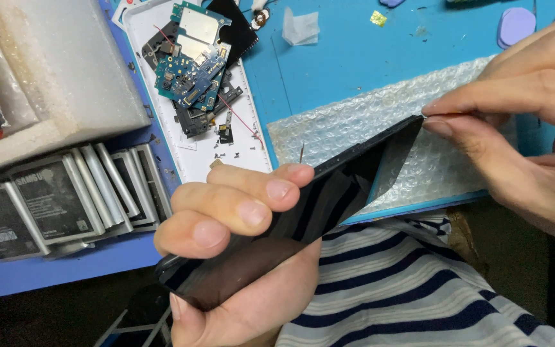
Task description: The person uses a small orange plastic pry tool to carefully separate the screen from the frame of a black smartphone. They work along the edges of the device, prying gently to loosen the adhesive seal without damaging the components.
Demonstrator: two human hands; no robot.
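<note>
Item in hand: a dark phone screen panel, held tilted above your lap, near the front edge of the worktop; your left hand grips its lower end, fingers curled over the top face and clamped on it, thumb beneath; your right hand meets its upper corner, thumb and forefinger pressed together on a thin dark film that stands lifted away from the panel; step in hand, as judged: the peeling of that film off the panel, just begun at the corner; the next move calls for a slow, even pull along the panel's length, the left grip kept firm so the panel does not flex. About it: a sheet of bubble wrap on the blue mat, just beyond the panel; a white tray with blue-green circuit boards, dark frame parts and small screws; a row of grey phone batteries to the left; a white foam block above them; striped cloth below the panel.
</note>
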